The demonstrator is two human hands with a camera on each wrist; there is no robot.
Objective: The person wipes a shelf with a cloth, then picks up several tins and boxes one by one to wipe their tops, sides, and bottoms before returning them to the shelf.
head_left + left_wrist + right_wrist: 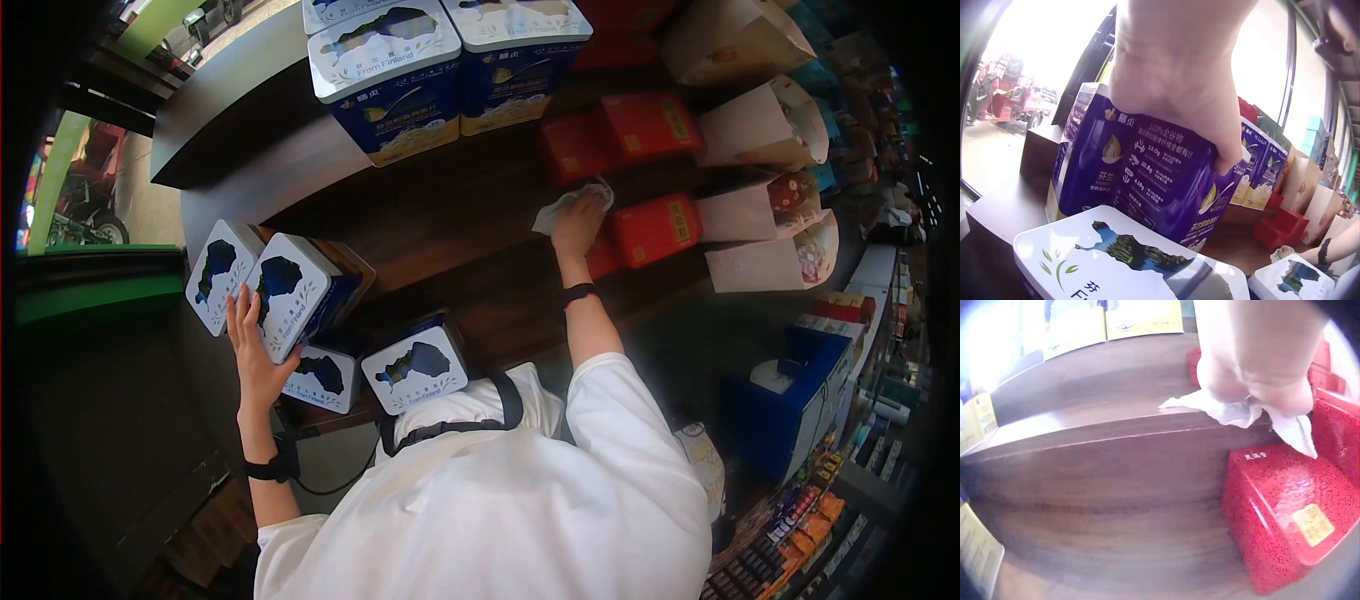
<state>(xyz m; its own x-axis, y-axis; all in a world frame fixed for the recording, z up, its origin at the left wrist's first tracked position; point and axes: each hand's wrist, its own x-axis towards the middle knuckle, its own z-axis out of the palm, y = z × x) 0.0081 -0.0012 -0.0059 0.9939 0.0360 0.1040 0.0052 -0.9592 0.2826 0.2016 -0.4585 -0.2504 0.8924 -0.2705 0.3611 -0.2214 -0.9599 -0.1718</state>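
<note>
Wood shelf (450,225): L grip (255,350) round blue tin (292,295), R grip (578,226) tight on white cloth (558,208).

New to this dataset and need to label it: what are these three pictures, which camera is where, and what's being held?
There is no machine here: a person works with two bare hands. The head view looks down from a camera worn on the person's head. The other two pictures come from a camera on each wrist. The left hand grips a blue rectangular box with a white lid, one of several such boxes on the left. The right hand holds a crumpled white cloth against the dark wooden shelf, beside red rectangular boxes. Pale paper bags stand further right.
</note>
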